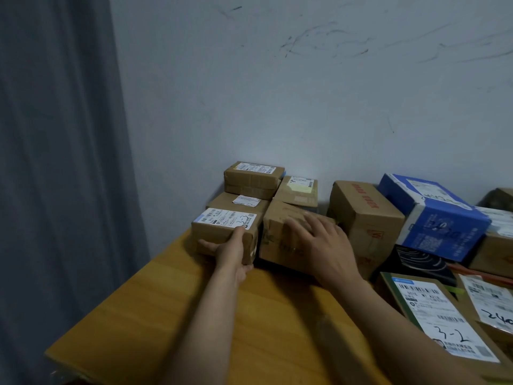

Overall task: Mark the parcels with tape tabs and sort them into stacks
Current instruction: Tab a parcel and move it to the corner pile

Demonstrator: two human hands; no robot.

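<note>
A small cardboard parcel with a white label marked "3-3" sits at the table's far left. My left hand grips its near side, thumb up on the label edge and fingers under the bottom. To its right lies a taped brown parcel. My right hand rests flat on top of this one with fingers spread. Behind them stand three more small labelled parcels, stacked against the wall.
The yellow wooden table meets a white wall; a grey curtain hangs at left. A tall brown box and a blue box stand to the right. A flat parcel marked "3-2" lies near right.
</note>
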